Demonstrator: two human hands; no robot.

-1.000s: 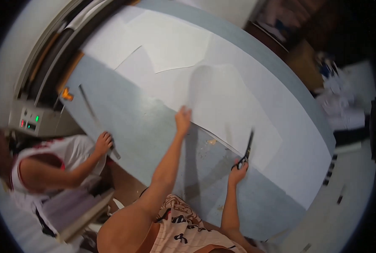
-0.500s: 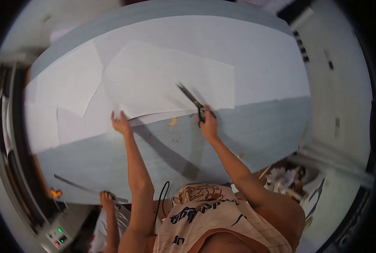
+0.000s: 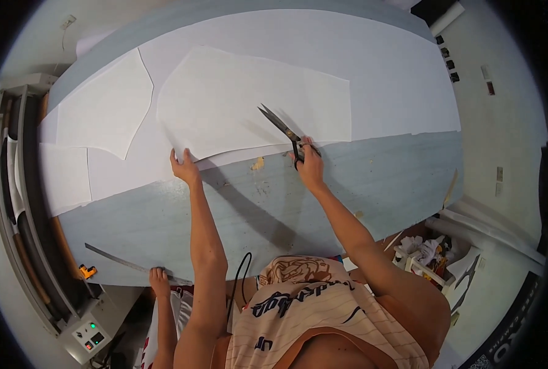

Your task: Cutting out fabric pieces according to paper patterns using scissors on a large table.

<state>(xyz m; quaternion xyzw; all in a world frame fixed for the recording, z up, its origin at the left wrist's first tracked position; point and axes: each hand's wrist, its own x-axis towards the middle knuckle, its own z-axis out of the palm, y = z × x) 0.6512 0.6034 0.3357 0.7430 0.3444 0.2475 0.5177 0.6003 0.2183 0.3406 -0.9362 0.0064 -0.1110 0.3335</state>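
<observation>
My left hand (image 3: 185, 166) is at the lower left edge of a large white paper-like piece (image 3: 255, 98), its thumb and a finger spread apart. The other fingers are partly hidden. In my right hand (image 3: 311, 163) is a pair of black-handled scissors (image 3: 280, 123), held above the piece's lower edge, the blades pointing up and left with their tips slightly parted. The piece lies on a larger white sheet (image 3: 403, 80), its lower edge a little raised. Two more cut white pieces, a curved one (image 3: 105, 104) and a squarish one (image 3: 65, 175), are to the left.
The blue-grey table (image 3: 378, 178) has worn patches. At its near left edge, another person's hand (image 3: 159, 281) rests by a long thin ruler-like strip (image 3: 117, 257). A roller machine (image 3: 25, 184) stands left, near an orange-yellow tool (image 3: 87, 271). A crate of cloth (image 3: 424, 252) is at the right.
The view has shifted, so the table appears higher and sharper. My left hand keeps its place at the piece's edge, and the scissors stay in my right hand, barely moved over the piece.
</observation>
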